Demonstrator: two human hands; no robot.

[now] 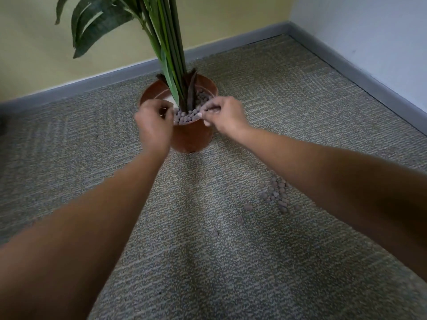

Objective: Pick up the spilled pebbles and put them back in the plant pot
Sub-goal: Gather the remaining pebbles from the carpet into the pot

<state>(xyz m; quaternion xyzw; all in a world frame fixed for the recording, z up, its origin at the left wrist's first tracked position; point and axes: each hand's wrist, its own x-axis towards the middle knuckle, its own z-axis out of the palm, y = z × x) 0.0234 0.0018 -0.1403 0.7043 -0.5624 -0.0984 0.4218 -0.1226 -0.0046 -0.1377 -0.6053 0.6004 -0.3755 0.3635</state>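
Note:
A brown plant pot [193, 136] stands on the carpet, filled with grey-brown pebbles [184, 116] around green stems. My left hand [153, 122] hovers over the pot's left rim with fingers curled; its contents are hidden. My right hand [223, 114] is over the pot's right rim, fingers pinched together, with a pebble or two seemingly at the fingertips. A cluster of spilled pebbles [276, 194] lies on the carpet under my right forearm, with a few strays [240, 219] nearer me.
The plant [166, 42] rises tall from the pot with drooping leaves at the upper left. Grey baseboards [92, 85] line a yellow wall behind and a white wall [369, 31] at right, meeting in a corner. Grey-green carpet [208, 273] covers the floor.

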